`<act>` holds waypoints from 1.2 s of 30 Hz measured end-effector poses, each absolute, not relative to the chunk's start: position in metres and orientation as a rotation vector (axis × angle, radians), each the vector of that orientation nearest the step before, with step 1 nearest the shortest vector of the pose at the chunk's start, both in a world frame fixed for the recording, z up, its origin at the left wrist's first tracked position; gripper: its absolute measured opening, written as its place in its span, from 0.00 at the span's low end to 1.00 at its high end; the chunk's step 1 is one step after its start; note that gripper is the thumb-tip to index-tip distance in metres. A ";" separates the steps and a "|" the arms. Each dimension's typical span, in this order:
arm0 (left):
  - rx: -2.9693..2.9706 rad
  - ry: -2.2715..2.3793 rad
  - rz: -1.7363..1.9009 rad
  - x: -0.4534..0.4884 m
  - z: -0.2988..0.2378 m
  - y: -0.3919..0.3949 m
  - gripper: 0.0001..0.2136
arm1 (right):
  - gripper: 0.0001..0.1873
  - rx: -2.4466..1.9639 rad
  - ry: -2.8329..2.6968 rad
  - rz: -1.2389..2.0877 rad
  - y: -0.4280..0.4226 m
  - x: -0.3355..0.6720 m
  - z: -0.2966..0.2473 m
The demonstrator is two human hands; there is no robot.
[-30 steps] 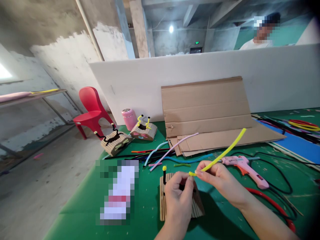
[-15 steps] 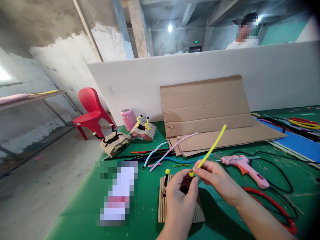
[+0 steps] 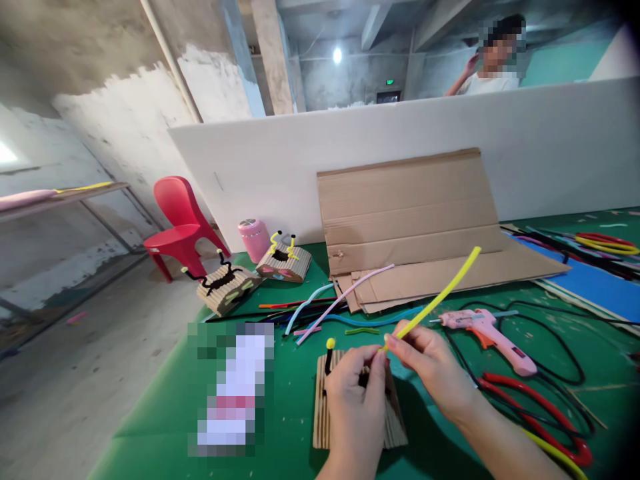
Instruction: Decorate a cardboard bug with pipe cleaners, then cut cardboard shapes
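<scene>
- Our right hand (image 3: 417, 353) pinches a yellow fuzzy strip (image 3: 440, 297) near its lower end, between thumb and fingers; gripping so low probably gives us fine control, while the long free part slants toward the upper right, clear of both hands.
- Our left hand (image 3: 357, 400) closes thumb and forefinger on the strip's lower tip, almost touching the right fingers; whether a stem is also caught there, we cannot tell.
- The strip is just right of the frame's centre, above a ridged cardboard piece (image 3: 321, 407) lying in the lower middle, partly hidden by the left hand, which perhaps also steadies it.
- On that piece's left side we see an upright black stem (image 3: 329, 363) topped by a yellow ball (image 3: 331, 343).
- Right of our hands lies a pink glue gun (image 3: 500, 340), likely kept there for easy reach.
- Two similar cardboard pieces (image 3: 227, 299) sit left of centre, apparently set aside to leave us working room.
</scene>
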State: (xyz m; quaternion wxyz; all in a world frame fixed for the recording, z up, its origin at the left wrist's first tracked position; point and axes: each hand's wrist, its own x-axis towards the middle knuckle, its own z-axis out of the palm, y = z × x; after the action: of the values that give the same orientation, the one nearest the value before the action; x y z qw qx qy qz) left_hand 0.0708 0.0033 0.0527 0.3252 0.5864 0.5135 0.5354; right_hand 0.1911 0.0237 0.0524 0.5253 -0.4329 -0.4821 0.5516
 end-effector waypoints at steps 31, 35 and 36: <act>1.501 1.290 1.274 0.071 0.056 -0.001 0.05 | 0.12 -1.856 -1.869 0.233 -0.081 0.350 -0.032; 1.533 1.303 1.305 0.070 0.055 0.000 0.04 | 0.16 -1.803 -2.001 0.144 -0.085 0.341 -0.040; 1.532 1.305 1.302 0.070 0.055 0.000 0.04 | 0.17 -1.809 -1.985 0.099 -0.084 0.342 -0.044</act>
State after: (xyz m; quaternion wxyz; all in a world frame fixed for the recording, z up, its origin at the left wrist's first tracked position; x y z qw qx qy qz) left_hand 0.0698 -0.0001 0.0550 0.3639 0.5954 0.5070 0.5060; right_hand 0.3424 -0.0836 -0.0438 0.2249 -0.6559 -0.7197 0.0360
